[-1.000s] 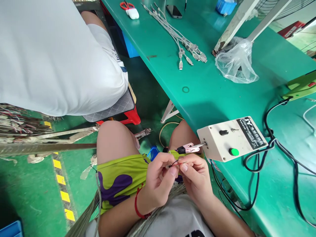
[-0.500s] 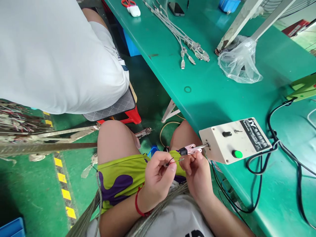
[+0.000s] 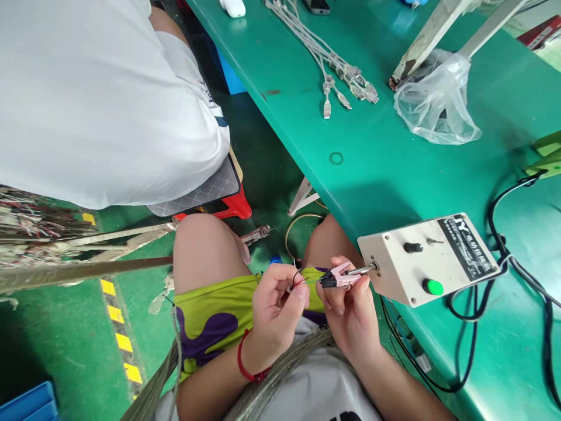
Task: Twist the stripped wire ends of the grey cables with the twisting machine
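Note:
My left hand (image 3: 279, 305) is closed in a pinch on the end of a cable, from which thin coloured wires (image 3: 302, 282) stick out, black and red among them. The wire tips reach the black jaws of a pink clip (image 3: 338, 276). That clip sits on the metal shaft (image 3: 363, 269) of a beige box machine (image 3: 405, 269) with a knob, a switch and a green button. My right hand (image 3: 354, 313) has thumb and finger on either side of the clip's pink handles. Whether the jaws grip the wires is too small to tell.
Grey USB cables (image 3: 326, 64) and a clear plastic bag (image 3: 438, 105) lie on the green table (image 3: 280, 126). Black cords (image 3: 491, 234) run right of the machine. A person in white (image 3: 109, 105) sits close on my left. A bundle of grey cables (image 3: 280, 374) crosses my lap.
My right thumb and finger have closed around the clip's handles from below it. The wire tips in my left hand have come up to the clip's jaws. The view has shifted slightly.

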The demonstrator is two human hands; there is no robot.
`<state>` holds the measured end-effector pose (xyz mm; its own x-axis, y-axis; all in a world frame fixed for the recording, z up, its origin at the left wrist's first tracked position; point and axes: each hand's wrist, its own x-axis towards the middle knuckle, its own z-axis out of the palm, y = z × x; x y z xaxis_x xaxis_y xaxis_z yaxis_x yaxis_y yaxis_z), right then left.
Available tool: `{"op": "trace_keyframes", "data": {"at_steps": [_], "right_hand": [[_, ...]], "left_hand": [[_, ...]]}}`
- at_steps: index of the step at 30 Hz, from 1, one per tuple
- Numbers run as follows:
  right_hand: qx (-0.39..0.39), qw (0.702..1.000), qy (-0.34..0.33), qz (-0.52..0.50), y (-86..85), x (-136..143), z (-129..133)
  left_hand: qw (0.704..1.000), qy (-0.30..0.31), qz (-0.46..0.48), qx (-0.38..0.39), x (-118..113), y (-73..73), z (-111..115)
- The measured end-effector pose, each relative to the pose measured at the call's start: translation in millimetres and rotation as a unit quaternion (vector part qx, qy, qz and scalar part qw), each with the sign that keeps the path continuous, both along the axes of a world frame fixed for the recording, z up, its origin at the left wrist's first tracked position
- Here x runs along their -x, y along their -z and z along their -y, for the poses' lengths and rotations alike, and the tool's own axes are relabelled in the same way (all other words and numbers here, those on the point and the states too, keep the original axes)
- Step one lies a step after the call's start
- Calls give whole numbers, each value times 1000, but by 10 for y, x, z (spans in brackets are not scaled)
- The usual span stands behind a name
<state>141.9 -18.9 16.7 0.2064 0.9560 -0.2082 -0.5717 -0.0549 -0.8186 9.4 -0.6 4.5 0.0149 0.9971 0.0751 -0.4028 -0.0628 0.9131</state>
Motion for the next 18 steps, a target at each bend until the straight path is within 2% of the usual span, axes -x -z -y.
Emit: {"op": "trace_keyframes", "data": {"at_steps": [9,18], "right_hand": [[31,995,26,95,88,-87,14],[20,997,11,68,84,-93,32]], "left_hand": [[998,11,-54,4,-16,-1,-19],[997,10,-78,-11,-20,20,-7]]}}
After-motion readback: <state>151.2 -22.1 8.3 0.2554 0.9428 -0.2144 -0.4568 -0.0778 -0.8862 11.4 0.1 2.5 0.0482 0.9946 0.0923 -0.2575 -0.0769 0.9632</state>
